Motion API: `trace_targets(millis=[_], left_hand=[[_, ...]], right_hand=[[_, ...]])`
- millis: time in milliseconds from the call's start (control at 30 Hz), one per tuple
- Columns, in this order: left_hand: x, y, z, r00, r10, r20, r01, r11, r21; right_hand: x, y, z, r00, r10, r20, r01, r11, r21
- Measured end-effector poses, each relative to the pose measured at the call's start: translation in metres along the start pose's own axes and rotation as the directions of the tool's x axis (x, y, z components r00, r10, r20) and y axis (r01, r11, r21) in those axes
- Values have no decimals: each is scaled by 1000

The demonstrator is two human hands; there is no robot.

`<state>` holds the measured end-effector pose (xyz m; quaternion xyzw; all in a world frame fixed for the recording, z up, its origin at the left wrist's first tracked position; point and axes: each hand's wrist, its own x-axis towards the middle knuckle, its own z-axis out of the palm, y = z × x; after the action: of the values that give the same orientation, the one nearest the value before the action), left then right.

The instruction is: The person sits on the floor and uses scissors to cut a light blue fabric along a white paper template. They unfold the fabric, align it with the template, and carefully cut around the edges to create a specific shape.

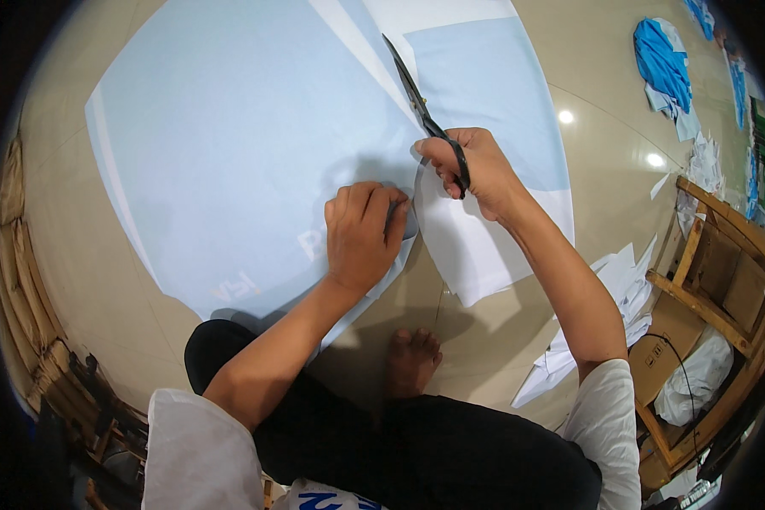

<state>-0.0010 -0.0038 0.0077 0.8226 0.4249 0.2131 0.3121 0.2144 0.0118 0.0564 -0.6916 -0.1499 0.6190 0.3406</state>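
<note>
Scissors (pixel 422 108) gripped in right hand (pixel 478 166); pale blue sheet (pixel 255 127) pinched at its edge by left hand (pixel 363 229).
Sheet is spread on tiled floor (pixel 603 153), mostly ahead and to the left; left fingers are curled over the turned-up edge. Blades are pointed away, near a white stripe. White scraps (pixel 620 293) are strewn at right, beside wooden frame (pixel 697 308).

left hand (pixel 361 228): bent; left forearm (pixel 285 344) toward seven o'clock. right hand (pixel 478 166): curled, bearing two o'clock from left; right forearm (pixel 561 280) toward five o'clock.
</note>
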Motion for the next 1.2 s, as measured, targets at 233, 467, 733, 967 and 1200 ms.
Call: trace_targets(millis=[233,467,733,967,1200], left_hand=[[-1,-1,0,1000,1,4,-1,1000,14],[-1,-1,1,1000,3,8,-3,999,37],[1,0,-1,1000,0,23,-1,1000,19],[2,0,-3,1000,1,22,-1,1000,19],[2,1,-3,999,-11,38,10,1000,18]], right_hand=[[2,5,0,1000,3,1,-3,999,-53],[11,-12,3,999,33,-27,-34,999,-16],[20,-16,2,1000,17,-8,-18,999,-50],[22,-13,3,1000,-4,1,4,999,-48],[24,-27,5,1000,4,-14,-4,1000,7]])
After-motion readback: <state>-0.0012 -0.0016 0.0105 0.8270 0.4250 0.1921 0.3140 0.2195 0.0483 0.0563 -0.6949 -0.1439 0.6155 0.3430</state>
